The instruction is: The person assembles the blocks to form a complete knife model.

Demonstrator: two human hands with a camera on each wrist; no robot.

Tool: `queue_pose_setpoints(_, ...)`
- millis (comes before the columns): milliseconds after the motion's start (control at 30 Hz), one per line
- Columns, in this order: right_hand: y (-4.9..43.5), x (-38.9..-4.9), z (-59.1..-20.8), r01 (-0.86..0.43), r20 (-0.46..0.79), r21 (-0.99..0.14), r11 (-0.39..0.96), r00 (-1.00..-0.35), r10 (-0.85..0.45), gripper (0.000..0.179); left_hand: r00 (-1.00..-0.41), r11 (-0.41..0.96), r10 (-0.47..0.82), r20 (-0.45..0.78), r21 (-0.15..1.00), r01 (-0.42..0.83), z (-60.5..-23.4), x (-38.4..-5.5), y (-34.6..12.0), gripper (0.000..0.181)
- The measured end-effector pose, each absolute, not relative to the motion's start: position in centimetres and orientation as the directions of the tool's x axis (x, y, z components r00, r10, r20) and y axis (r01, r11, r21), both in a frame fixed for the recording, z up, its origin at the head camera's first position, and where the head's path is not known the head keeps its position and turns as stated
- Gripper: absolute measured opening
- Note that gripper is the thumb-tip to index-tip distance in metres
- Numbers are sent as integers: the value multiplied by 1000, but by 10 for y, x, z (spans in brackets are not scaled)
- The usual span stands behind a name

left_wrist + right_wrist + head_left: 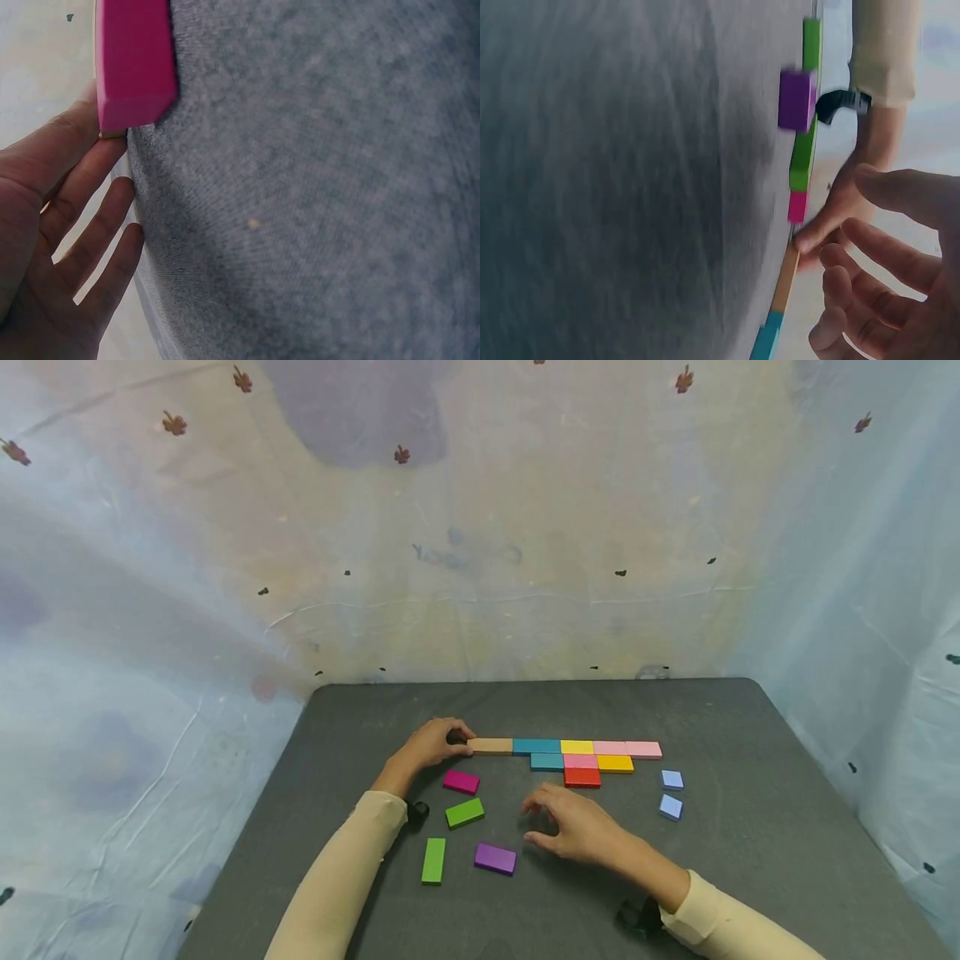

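Note:
At the left end of the top row, my left hand [433,745] pinches a tan wooden block [491,747] between thumb and fingers. A teal block [536,747] adjoins its right end, followed by a yellow block [577,747] and two pink ones. In the left wrist view a magenta block [136,64] partly covers the fingertips. My right hand [573,822] hovers over the table below the rows, fingers loosely curved and nothing between them. Close to its left lies a purple block [495,859].
Below the top row sit a second teal block [547,762], a pink one, an orange-yellow block [615,764] and a red block [582,777]. Loose green blocks [465,812] lie at left, two light blue blocks [671,807] at right. A plastic sheet [480,610] hangs behind the dark table.

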State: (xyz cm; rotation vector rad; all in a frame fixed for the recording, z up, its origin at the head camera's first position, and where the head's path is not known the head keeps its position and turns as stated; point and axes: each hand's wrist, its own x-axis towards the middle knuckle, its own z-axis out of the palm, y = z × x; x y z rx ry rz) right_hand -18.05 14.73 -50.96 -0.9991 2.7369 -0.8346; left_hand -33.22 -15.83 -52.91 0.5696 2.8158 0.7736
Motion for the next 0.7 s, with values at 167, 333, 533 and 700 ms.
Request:
queue_pose_setpoints(167, 136, -172, -512, -556, 21, -557, 617, -752, -658, 40, -911, 788, 409, -49, 522, 326, -532, -333, -159, 23)
queue_pose_setpoints(333, 125, -165, -512, -551, -20, -558, 620, -739, -674, 46, -908, 782, 416, -43, 527, 333, -532, -334, -160, 24)
queue_pose_setpoints(533, 114, -159, -515, -568, -29, -543, 619, -724, -689, 45, -912, 786, 407, -51, 529, 321, -531, -332, -159, 24)
queue_pose_setpoints(700, 109, -156, -517, -562, -54, -534, 632, -723, -688, 47, -914, 793, 402, -51, 518, 320, -533, -333, -159, 24)
